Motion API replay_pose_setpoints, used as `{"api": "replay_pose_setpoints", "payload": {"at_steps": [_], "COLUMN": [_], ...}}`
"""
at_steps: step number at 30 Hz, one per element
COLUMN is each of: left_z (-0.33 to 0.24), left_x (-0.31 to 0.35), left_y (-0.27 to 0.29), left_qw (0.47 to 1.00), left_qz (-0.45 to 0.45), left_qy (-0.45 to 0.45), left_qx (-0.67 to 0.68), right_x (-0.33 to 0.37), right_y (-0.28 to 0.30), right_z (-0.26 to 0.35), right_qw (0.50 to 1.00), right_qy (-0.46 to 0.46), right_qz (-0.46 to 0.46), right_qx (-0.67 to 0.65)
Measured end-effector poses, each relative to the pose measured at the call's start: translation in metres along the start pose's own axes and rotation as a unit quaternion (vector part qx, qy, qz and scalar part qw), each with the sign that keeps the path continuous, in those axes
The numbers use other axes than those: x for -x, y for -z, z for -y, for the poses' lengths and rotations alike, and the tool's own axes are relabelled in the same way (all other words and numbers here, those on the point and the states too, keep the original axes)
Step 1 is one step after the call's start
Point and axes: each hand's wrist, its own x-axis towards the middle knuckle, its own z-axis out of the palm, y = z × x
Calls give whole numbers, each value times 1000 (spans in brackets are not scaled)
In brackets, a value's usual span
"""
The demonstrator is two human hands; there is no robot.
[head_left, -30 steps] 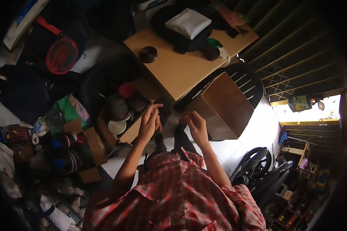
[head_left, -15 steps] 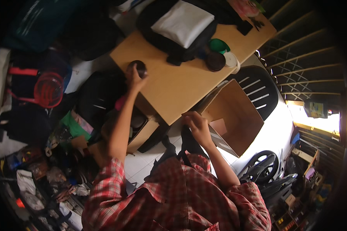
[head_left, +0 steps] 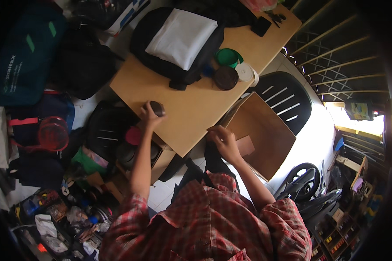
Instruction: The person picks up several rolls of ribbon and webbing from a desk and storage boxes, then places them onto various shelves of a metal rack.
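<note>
A small dark brown roll (head_left: pixel 157 108), which looks like rolled strap or tape, is gripped in my left hand (head_left: pixel 149 115) over the left edge of the wooden table (head_left: pixel 174 117). My right hand (head_left: pixel 224 142) hovers by the table's near right edge with its fingers curled together. Whatever it pinches, if anything, is too small to make out. Beside that hand stands an open cardboard box (head_left: pixel 270 139) with a pinkish flat piece (head_left: pixel 245 145) inside. Farther back on the table sit a green roll (head_left: pixel 228 57), a larger dark brown roll (head_left: pixel 225 78) and a white roll (head_left: pixel 245 71).
A black backpack (head_left: pixel 139 39) with a light grey panel (head_left: pixel 181 38) lies on the table's far side. Black chairs (head_left: pixel 287 98) flank the table. Bags (head_left: pixel 26 61) and a red mesh item (head_left: pixel 53 133) are at left; a motorcycle (head_left: pixel 307 187) stands at right.
The view has shifted, so the table sits lower and farther left. My left hand has moved with the roll along the table's left edge toward the near corner. My right hand stays curled.
</note>
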Motion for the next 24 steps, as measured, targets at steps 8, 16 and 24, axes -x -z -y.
{"api": "replay_pose_setpoints", "payload": {"at_steps": [8, 16, 24], "left_z": [-47, 3, 22], "left_x": [150, 285, 408], "left_y": [39, 66, 105], "left_qw": [779, 720, 657], "left_qz": [163, -148, -322], "left_qy": [80, 194, 165], "left_qx": [600, 650, 661], "right_x": [-34, 19, 128], "right_y": [-46, -113, -184], "right_z": [0, 24, 53], "right_qw": [958, 868, 721], "right_qy": [-204, -189, -332], "right_qz": [160, 374, 489], "right_qx": [-120, -267, -362]}}
